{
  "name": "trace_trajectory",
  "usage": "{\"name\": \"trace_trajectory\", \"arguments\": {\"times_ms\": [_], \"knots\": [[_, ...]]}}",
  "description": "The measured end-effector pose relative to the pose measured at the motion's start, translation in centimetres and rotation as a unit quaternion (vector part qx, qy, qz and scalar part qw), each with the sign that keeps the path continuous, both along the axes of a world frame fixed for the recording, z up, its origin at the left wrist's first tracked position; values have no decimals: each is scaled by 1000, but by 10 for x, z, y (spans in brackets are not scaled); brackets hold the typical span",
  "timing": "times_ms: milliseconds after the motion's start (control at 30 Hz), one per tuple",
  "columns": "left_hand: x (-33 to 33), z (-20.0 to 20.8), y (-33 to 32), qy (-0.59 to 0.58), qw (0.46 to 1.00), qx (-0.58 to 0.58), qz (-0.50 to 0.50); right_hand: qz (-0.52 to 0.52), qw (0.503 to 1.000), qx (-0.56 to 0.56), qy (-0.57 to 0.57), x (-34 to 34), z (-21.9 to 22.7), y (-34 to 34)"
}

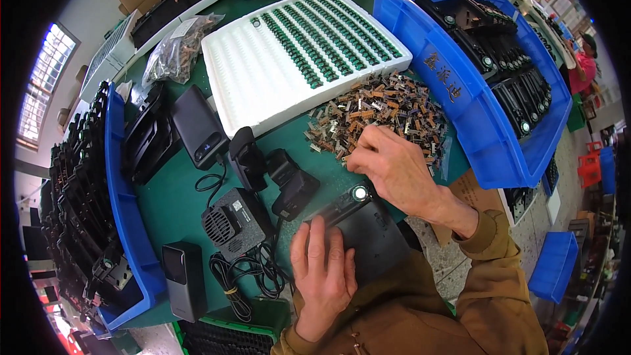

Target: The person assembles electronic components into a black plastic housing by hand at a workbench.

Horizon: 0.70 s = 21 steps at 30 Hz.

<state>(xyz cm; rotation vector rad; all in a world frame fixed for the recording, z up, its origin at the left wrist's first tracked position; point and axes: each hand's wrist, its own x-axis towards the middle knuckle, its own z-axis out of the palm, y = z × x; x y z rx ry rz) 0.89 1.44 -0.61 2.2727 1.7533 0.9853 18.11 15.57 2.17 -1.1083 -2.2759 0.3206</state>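
My left hand (322,273) lies with its fingers stretched flat over a black plastic housing (368,240), at the near edge of the green table. A bright round silver piece (359,192) sits at the housing's far corner. Above and right of it, my right hand (394,167) reaches to the near side of a heap of small metal and brown electronic parts (374,108). Its thumb and fingers are pinched together, and their tips hide whatever lies between them.
A white foam tray (246,102) holds rows of small green boards behind the heap. Blue bins (460,112) of black housings flank the table. Left of my hands are a dark power bank (197,125), a vented black box (236,223), coiled cables (240,283) and an upright grey device (184,283).
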Motion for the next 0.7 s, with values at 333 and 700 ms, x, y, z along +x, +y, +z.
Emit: {"name": "trace_trajectory", "arguments": {"times_ms": [333, 700], "knots": [[0, 0, 1, -5, 1000, 2, -1, -25, 977, -146, 151, 14, 18, 6], [1, 1, 0, 0, 1000, -1, 0, -6, 999, -33, -12, 1, 10, -5]]}}
